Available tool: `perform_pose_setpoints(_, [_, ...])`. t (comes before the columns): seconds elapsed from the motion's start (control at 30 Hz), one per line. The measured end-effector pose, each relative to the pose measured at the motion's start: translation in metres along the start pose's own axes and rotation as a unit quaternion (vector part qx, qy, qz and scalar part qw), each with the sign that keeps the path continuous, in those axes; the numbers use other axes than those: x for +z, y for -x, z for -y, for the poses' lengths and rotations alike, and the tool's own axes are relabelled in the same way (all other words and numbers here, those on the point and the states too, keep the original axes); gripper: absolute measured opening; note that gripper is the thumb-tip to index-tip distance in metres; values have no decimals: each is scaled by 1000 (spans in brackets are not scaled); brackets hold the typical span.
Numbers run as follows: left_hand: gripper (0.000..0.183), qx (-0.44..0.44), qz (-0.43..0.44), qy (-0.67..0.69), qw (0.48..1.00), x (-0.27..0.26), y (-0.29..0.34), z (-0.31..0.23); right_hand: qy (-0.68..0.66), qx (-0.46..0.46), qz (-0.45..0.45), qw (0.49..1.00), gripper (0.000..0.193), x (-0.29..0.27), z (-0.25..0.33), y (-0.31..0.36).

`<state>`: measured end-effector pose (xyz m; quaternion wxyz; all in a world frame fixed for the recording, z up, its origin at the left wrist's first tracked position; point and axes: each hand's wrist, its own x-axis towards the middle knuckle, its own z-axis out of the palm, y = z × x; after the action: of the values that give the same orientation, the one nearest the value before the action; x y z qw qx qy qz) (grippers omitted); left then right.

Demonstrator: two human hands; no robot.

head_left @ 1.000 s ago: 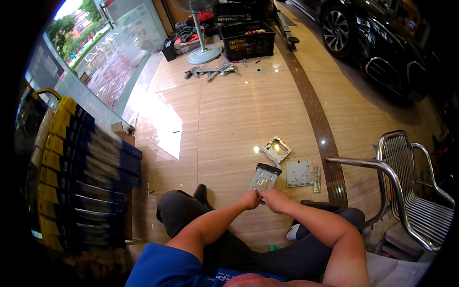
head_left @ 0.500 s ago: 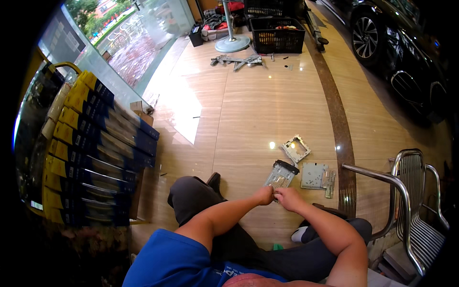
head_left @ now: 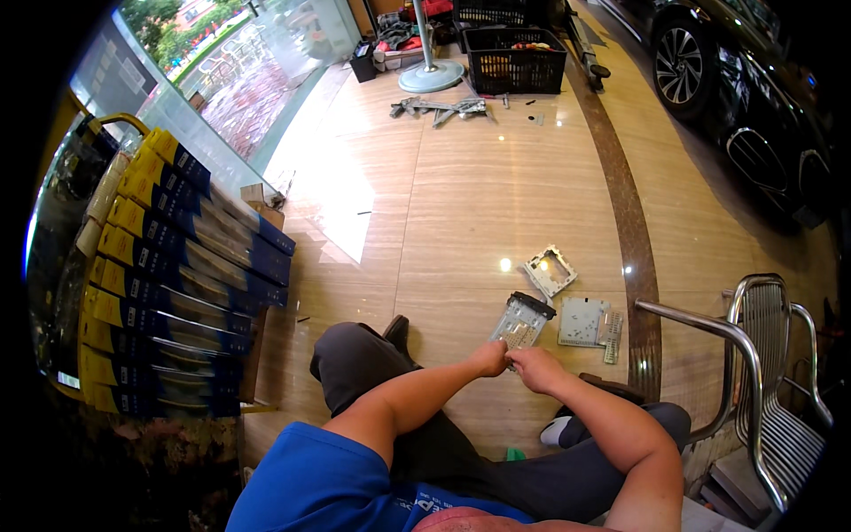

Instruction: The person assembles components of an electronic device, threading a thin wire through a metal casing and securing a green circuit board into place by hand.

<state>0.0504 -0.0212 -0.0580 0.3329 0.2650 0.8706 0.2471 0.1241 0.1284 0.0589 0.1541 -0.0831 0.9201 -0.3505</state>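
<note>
So I'm standing here watching someone on the floor with what looks like a slim electronics unit (head_left: 521, 324) out in front of them, wide black front (head_left: 532, 305) pointing away, near end right at the hands. Can't tell if it's flat on the tiles (head_left: 461, 204) or tipped up a bit.

Left hand (head_left: 488, 358) and right hand (head_left: 538, 367) meet at that near end, fingers bent in close together. Whether they're pinching the edge or something small, no clue, it's too tiny from here and the knuckles hide it.

My guess on handling: not heavy, stiff as anything because the grey body looks like metal, but fragile on that pale, speckled top, which might be bare circuitry. I'd hold it by the long side edges, keep thumbs off the top and not lean on the black front, since that could be plastic. Thin metal edges may be sharp too, and those glossy tiles probably let it skate if you push.

Just beyond it there's a pale square frame (head_left: 538, 280), open in the middle, and to its right a grey flat plate (head_left: 581, 323) with a perforated strip (head_left: 612, 337) at its edge.
</note>
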Motion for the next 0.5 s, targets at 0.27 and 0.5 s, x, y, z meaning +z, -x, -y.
perform_pose_setpoints(0.27, [34,22,7,-19,1000,-1,0,2,-34,-25,-29,999,20,7,-5,-1])
perform_pose_setpoints(0.5, [35,-12,16,-8,1000,-7,4,-9,-55,106,-52,992,24,-4,0,-4])
